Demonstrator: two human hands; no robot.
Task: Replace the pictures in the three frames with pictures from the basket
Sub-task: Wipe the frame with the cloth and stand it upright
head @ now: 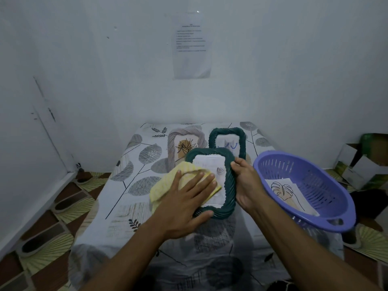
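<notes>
Grip: your right hand (pixel 244 181) pinches the near green frame's (pixel 228 185) right edge; left hand (pixel 189 198) spread flat on yellow cloth (pixel 168 185)
Pictures: basket (pixel 315 198), right of frame, nearest your right hand

Three woven frames (pixel 227 183) lie together; the purple basket (pixel 327 219) beside holds a leaf picture (pixel 283 191).

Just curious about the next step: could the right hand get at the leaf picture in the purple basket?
Probably yes. The picture lies uncovered in the open basket beside the right hand, though that hand would first have to release the green frame.
</notes>
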